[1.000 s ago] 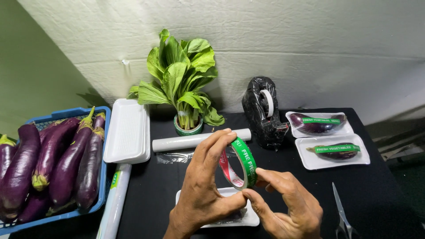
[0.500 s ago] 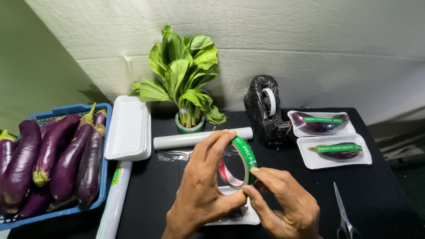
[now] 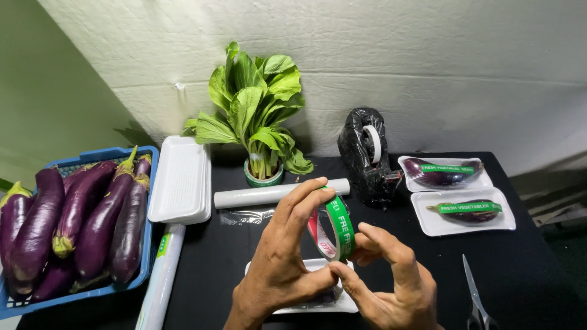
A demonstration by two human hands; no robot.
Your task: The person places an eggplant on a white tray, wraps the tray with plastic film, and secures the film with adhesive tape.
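Note:
My left hand [image 3: 282, 263] holds a green roll of printed tape [image 3: 338, 227] upright, fingers arched over its rim. My right hand [image 3: 391, 281] touches the roll's right side with thumb and fingertips pinching at the tape. Under both hands lies a white foam tray [image 3: 306, 305] with a wrapped eggplant, mostly hidden. The roll's inner core shows red and white.
A blue basket [image 3: 150, 269] of purple eggplants sits at left beside stacked white trays [image 3: 181, 180] and a film roll [image 3: 160, 281]. Another film roll [image 3: 269, 194], leafy greens [image 3: 254, 110], a black-wrapped tape dispenser [image 3: 365, 156], two packed eggplant trays [image 3: 444, 173] [image 3: 463, 211] and scissors [image 3: 474, 299] lie around.
The hands and tape roll have stayed nearly in place; the right fingers shifted slightly along the roll's edge.

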